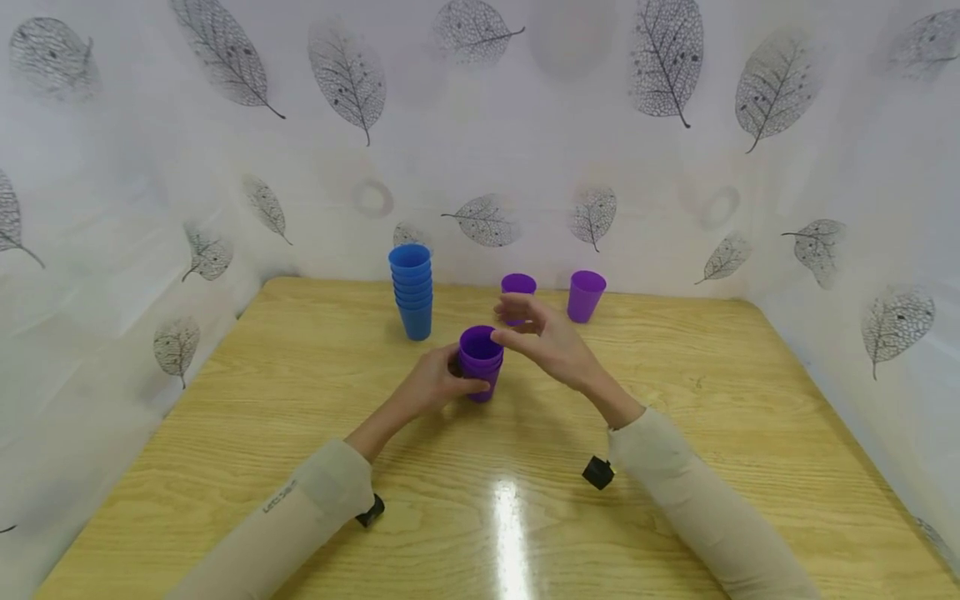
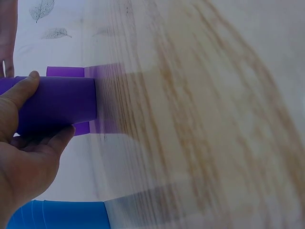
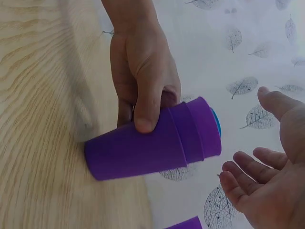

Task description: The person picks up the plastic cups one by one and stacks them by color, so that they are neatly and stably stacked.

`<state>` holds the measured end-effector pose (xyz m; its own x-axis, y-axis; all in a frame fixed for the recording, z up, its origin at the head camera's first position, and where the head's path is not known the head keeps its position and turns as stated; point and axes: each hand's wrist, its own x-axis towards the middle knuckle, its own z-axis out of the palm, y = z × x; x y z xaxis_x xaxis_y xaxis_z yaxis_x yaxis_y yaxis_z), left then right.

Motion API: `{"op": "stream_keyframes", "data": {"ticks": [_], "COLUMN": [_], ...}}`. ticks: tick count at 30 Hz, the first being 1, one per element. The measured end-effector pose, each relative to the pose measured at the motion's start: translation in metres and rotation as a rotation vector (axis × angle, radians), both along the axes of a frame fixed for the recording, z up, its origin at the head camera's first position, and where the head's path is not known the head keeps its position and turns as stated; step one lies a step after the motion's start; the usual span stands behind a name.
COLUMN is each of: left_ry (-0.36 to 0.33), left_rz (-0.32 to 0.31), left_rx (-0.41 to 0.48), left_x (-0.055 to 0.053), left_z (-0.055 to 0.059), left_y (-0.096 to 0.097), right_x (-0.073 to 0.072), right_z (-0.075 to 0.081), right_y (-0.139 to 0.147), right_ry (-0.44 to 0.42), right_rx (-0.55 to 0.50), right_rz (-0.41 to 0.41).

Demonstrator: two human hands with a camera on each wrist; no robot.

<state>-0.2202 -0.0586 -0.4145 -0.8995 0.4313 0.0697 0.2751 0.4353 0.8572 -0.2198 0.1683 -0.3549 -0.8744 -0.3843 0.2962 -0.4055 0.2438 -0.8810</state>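
- Head view: the left hand (image 1: 438, 379) was clamped round the purple stack (image 1: 481, 379), a set of nested cups with the mouth up; this stack was in front of the person, near the middle of the wooden table (image 1: 480, 467).
- Head view: the right hand (image 1: 551, 342) was raised on the other side of the purple stack, its thumb and fingers apart; the thumb tip lay over the edge of the top rim as seen from above.
- Head view: one purple cup (image 1: 518, 282) stood behind the right hand and was partly covered by it; a second purple cup (image 1: 585, 297) stood upright to its right, both near the leaf-print sheet (image 1: 540, 167) at the back; the blue stack (image 1: 414, 300) of nested cups stood upright to the left, beyond the left hand.
- Left wrist view: the left thumb lay along one side of the purple stack and the fingers along the other; another purple cup showed behind; the blue stack showed at the bottom edge, well apart from the purple one.
- Right wrist view: three nested cups showed in the purple stack, the outer one with its base close to the wood; whether it touched could not be told; the right hand, fingers spread and holding nothing, was just beside the rims, with a gap between.
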Motion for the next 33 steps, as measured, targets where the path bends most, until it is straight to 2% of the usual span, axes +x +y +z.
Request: {"op": "stream_keyframes", "data": {"ticks": [7, 11, 20, 27, 33], "left_ry": [-0.013, -0.036, -0.044, -0.072, -0.061], "left_rz": [0.020, 0.031, 0.027, 0.035, 0.041], "left_rx": [-0.014, -0.017, -0.020, -0.012, -0.013], "left_x": [-0.002, -0.001, -0.002, -0.001, 0.000], "left_z": [0.000, 0.001, -0.001, 0.000, 0.001], "left_y": [0.000, 0.000, 0.001, 0.002, 0.002], "right_x": [-0.002, -0.003, 0.000, 0.003, -0.003], "right_z": [-0.013, -0.019, -0.029, -0.038, -0.045], "right_y": [0.022, 0.033, 0.054, 0.077, 0.104], "right_ry": [-0.033, -0.049, -0.075, -0.101, -0.088], "right_rx": [0.046, 0.050, 0.049, 0.100, 0.139], "right_rz": [-0.071, -0.084, -0.112, -0.170, -0.255]}}
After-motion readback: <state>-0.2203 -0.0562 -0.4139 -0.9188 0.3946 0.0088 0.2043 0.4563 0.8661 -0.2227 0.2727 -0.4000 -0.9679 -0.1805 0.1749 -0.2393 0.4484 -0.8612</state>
